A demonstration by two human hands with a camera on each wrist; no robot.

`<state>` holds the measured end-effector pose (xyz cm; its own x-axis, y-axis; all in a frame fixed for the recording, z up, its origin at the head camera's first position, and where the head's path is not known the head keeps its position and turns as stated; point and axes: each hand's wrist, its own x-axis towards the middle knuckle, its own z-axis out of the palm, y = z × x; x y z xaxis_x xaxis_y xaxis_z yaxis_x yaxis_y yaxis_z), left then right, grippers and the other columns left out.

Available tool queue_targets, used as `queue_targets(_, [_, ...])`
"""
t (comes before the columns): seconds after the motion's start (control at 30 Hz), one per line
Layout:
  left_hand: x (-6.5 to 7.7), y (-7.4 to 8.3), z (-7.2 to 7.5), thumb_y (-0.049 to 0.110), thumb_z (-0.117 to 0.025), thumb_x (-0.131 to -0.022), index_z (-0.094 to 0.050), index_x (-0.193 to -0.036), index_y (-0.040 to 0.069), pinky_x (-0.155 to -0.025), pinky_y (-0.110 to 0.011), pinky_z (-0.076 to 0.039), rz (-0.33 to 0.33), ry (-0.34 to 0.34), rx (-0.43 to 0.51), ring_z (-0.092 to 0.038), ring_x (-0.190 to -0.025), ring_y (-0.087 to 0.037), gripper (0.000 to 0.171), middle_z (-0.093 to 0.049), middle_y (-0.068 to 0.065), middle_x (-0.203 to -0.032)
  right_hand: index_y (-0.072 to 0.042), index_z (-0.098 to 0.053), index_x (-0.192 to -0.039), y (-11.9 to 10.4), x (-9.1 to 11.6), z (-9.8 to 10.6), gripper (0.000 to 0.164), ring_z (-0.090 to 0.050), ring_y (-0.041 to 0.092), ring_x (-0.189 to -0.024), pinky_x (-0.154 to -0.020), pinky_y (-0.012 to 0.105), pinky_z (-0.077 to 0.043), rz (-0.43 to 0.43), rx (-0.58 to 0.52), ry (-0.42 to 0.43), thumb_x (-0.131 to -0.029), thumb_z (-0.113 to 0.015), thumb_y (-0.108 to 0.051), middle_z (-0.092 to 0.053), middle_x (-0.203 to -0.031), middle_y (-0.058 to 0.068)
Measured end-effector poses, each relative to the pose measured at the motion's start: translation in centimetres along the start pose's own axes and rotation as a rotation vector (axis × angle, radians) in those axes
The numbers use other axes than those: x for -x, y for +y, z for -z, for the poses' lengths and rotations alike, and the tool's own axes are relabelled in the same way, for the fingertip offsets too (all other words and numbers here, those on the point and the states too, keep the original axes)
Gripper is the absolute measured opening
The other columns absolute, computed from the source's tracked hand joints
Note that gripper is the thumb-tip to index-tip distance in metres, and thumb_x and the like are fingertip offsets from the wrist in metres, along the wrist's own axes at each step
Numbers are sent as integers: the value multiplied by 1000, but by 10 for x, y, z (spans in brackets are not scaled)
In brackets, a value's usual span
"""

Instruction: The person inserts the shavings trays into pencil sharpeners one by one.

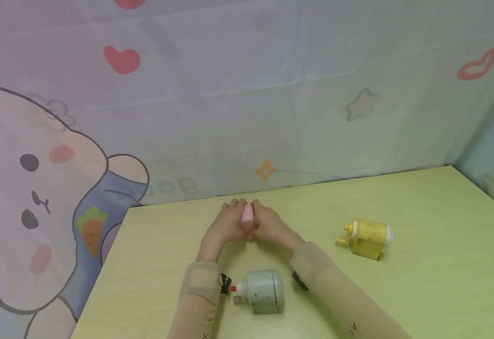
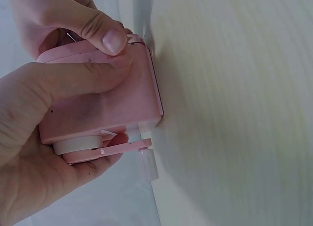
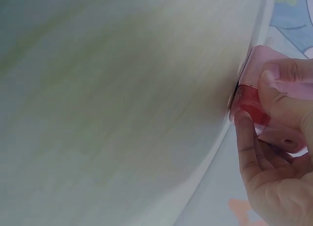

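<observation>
A pink crank pencil sharpener is held between both hands near the table's back edge. My left hand grips it, the thumb along its pink side and the other fingers around the white collar and crank arm in the left wrist view. The right hand holds the opposite end. In the right wrist view its thumb and a fingertip pinch the sharpener around a red see-through part, which looks like the shavings drawer. Whether that drawer is pulled out cannot be told.
A grey-blue crank sharpener stands between the forearms, close to the front. Further right stands a yellow crank sharpener. The pale wooden table meets a printed cloth backdrop behind the hands.
</observation>
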<state>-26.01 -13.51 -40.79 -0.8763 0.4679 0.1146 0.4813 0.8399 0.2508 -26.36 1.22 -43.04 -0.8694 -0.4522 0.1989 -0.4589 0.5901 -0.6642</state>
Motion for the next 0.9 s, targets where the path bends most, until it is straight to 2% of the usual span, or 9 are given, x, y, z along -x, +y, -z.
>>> queue_targets(0.27, [0, 1, 1, 36, -77, -63, -42, -117, 3, -92, -43, -36, -8, -1, -6, -42, -93, -22, 72, -50, -11, -103, -2, -44, -106, -1, -1, 1, 62, -52, 19, -76, -69, 37, -50, 28, 10, 1, -55, -81, -5, -58, -86, 11])
queue_targets(0.63, [-1, 0, -8, 31, -78, -62, -37, -117, 7, -83, -42, -39, -88, 58, 60, -41, -89, -21, 72, -46, -10, -104, 1, -43, -111, 4, 6, 5, 65, -53, 20, -79, -70, 37, -50, 31, 15, -18, -57, -80, -5, -59, -90, 13])
queue_targets(0.73, [-3, -2, -10, 35, -75, -64, -38, -114, 9, -77, -39, -42, -64, 50, 70, -39, -86, -22, 67, -45, -8, -102, 4, -43, -115, 5, 6, 8, 63, -53, 21, -78, -70, 39, -50, 49, 18, -33, -60, -75, -1, -60, -92, 15])
queue_targets(0.9, [-4, -10, -10, 40, -72, -67, -37, -116, 14, -69, -40, -45, 32, 27, 45, -39, -89, -24, 66, -45, -6, -106, 8, -36, -128, 2, 7, 15, 63, -54, 25, -86, -80, 43, -50, 38, 60, -43, -72, -64, 4, -56, -114, 25])
